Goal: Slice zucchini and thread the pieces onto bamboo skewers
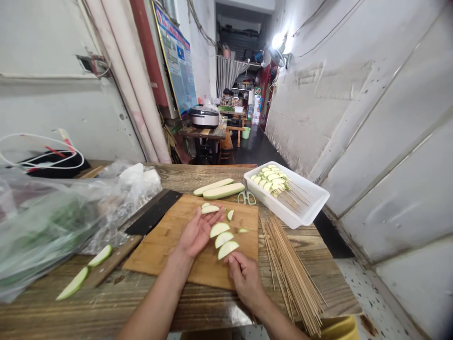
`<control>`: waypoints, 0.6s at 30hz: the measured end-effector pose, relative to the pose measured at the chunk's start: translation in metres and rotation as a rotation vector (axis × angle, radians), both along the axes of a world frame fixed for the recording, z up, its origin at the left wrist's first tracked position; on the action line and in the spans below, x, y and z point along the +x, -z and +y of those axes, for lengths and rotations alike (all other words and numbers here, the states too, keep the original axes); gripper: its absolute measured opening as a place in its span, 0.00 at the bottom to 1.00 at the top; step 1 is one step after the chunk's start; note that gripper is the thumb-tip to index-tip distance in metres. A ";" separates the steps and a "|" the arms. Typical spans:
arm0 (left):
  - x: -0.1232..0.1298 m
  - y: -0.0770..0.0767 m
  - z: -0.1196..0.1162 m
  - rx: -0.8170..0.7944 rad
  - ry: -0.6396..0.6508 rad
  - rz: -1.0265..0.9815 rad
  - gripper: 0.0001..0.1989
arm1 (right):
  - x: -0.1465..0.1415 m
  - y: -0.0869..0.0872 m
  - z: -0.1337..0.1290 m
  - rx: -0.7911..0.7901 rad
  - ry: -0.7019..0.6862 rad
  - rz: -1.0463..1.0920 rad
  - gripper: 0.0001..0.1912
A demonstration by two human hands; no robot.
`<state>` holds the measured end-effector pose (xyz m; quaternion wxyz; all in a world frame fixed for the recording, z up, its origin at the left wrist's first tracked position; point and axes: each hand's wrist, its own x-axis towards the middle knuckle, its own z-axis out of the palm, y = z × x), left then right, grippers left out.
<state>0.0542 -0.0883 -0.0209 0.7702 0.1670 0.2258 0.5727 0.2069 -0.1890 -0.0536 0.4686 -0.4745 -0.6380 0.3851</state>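
Half-moon slices of pale green squash (222,240) lie in a loose row on a bamboo cutting board (159,255), seen from the head camera. Beyond the board, a white plastic tray (311,198) holds a bundle of squash slices threaded on wooden skewers (271,182). On the counter (42,316) sit two long squash pieces (219,189), green-handled scissors (247,198) and a loose pile of bare skewers (292,269). A cleaver (154,212) rests with its black blade along the board's left edge, two more slices (72,283) beside its wooden handle, and a clear plastic bag (46,231) of greens heaps further left. Far down the corridor are a rice cooker (204,115) and a seated person (226,98). The left hand (198,231) lies palm up on the board, fingers (215,215) extended and slightly spread, two small slices at the tips. The right hand (246,278) rests beside the row, fingers (233,262) loosely curled just below the nearest slice; whether they pinch it, I cannot tell.
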 end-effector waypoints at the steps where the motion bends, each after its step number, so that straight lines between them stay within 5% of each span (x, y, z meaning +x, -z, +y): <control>1: 0.001 0.000 -0.001 -0.009 0.010 -0.004 0.17 | -0.001 -0.001 0.001 0.000 0.000 -0.012 0.15; 18: 0.002 -0.004 0.000 -0.037 0.010 -0.025 0.21 | -0.003 -0.005 0.002 -0.013 0.008 -0.046 0.16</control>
